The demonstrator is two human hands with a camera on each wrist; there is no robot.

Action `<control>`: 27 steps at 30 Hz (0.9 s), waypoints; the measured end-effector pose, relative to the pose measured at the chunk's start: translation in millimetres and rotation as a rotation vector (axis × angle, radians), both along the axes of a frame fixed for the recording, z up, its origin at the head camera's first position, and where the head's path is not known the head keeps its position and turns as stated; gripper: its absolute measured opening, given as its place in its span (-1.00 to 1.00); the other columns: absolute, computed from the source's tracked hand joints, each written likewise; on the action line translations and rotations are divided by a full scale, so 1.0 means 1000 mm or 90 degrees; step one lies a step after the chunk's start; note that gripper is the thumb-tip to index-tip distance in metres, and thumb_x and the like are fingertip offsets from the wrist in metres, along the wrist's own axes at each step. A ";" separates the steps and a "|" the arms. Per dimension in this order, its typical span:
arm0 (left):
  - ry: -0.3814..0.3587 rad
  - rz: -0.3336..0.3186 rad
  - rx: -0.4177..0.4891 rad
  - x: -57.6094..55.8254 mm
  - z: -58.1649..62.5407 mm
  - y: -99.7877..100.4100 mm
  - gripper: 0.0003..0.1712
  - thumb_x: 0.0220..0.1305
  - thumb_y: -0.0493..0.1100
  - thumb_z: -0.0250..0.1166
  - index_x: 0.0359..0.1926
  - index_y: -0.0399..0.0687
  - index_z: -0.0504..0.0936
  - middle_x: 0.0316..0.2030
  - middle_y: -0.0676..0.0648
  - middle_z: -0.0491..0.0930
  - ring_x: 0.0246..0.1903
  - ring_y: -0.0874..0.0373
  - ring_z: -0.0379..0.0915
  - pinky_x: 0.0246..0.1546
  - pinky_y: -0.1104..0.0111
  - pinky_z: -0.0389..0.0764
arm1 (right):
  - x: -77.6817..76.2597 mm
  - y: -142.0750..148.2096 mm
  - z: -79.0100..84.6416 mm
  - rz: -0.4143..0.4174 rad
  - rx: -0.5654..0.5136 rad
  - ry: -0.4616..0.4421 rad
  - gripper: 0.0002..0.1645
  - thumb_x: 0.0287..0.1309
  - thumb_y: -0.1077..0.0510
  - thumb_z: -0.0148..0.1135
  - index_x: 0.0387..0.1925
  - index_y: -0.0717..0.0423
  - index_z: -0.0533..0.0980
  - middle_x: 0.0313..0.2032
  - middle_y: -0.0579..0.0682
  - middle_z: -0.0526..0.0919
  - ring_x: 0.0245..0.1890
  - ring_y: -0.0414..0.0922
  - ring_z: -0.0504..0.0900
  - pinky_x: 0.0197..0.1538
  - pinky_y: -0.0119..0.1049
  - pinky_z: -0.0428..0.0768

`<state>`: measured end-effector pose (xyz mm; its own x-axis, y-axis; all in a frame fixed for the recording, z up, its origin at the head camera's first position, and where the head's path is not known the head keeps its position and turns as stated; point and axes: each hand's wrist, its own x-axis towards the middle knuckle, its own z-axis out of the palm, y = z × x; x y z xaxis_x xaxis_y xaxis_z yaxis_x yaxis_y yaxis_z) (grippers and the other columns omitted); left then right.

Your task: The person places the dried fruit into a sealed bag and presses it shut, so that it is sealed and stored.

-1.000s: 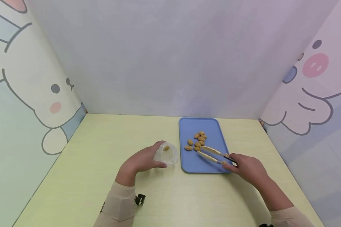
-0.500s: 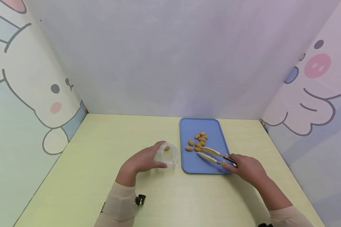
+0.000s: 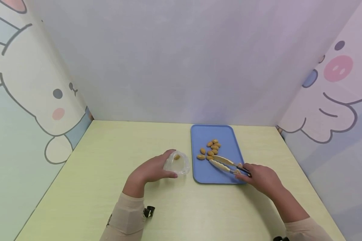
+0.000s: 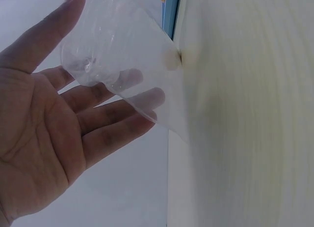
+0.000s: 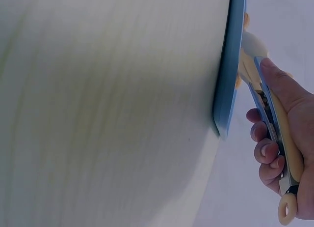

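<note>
My left hand holds a clear plastic bag upright on the table, its mouth spread between thumb and fingers. One brown almond shows inside. In the left wrist view, fingers show through the bag's thin film. My right hand grips cream-tipped tongs by their handles, as the right wrist view also shows. The tong tips reach over the blue tray, right at the nearest of several almonds, their two arms slightly apart.
Beneath everything is a pale yellow table. The tray's raised rim stands between the bag and the tongs. A plain wall rises behind the table, with cartoon-printed walls on both sides.
The tong arms have drawn closer together near the almonds on the tray. The left hand and the bag have stayed in place.
</note>
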<state>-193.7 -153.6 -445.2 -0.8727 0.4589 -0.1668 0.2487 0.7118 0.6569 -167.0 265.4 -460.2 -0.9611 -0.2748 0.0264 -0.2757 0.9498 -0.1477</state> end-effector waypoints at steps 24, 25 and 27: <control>-0.008 0.004 -0.004 0.002 0.001 0.001 0.05 0.03 0.26 0.47 0.46 0.31 0.10 0.10 0.06 0.51 -0.06 0.15 0.44 0.01 0.11 0.49 | 0.005 0.004 -0.010 -0.007 0.003 0.031 -0.51 0.06 -0.40 0.29 -0.46 -0.14 0.39 -0.66 -0.19 0.23 -0.67 -0.22 0.21 -0.59 -0.28 0.14; -0.008 0.004 -0.005 0.002 0.001 0.000 0.05 0.03 0.27 0.46 0.46 0.31 0.10 0.10 0.06 0.51 -0.06 0.15 0.44 0.00 0.11 0.49 | 0.005 0.005 -0.011 -0.008 0.002 0.035 -0.50 0.05 -0.40 0.29 -0.47 -0.15 0.38 -0.67 -0.20 0.23 -0.67 -0.23 0.21 -0.59 -0.29 0.14; -0.003 0.002 -0.006 0.002 0.001 0.000 0.05 0.03 0.26 0.46 0.46 0.32 0.10 0.10 0.06 0.51 -0.06 0.15 0.44 0.00 0.11 0.49 | 0.005 0.006 -0.010 -0.010 0.001 0.045 -0.50 0.05 -0.40 0.30 -0.48 -0.15 0.37 -0.67 -0.21 0.23 -0.68 -0.23 0.20 -0.60 -0.29 0.13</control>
<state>-191.8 -153.2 -444.3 -0.8737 0.4540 -0.1746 0.2434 0.7188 0.6512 -162.0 271.4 -470.2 -0.9612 -0.2595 0.0933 -0.2700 0.9544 -0.1271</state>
